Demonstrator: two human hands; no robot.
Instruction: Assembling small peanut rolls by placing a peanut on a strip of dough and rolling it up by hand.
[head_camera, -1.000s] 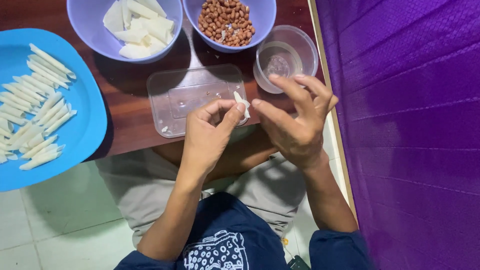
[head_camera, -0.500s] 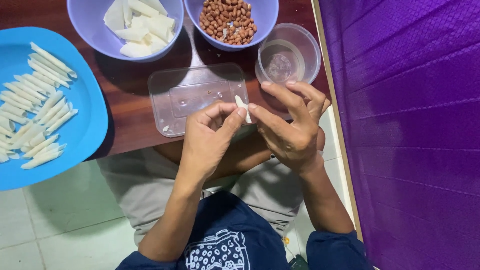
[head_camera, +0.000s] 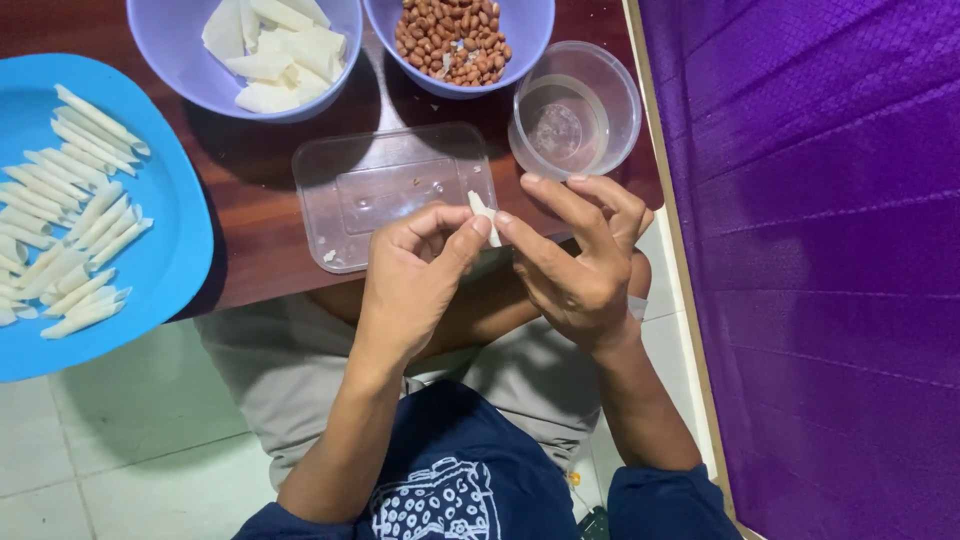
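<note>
- A clear rectangular plastic lid (head_camera: 395, 192) lies flat on the dark wooden table (head_camera: 260, 250), directly beyond the grip.
- A small clear round tub (head_camera: 575, 108) with a little water sits just beyond the grip, to the right.
- A lilac bowl of peanuts (head_camera: 455, 38) stands farther beyond it.
- A lilac bowl of white wrapper pieces (head_camera: 265, 50) stands beyond and left.
- A blue plate (head_camera: 170, 230) with rows of thin white rolled sticks (head_camera: 65, 200) lies well to the left.
- A purple cloth (head_camera: 830, 260) hangs to the right.

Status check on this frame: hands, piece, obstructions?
Left hand and right hand pinching one small white wrapper together. Held above clear tray. Nothing obstructing.
</note>
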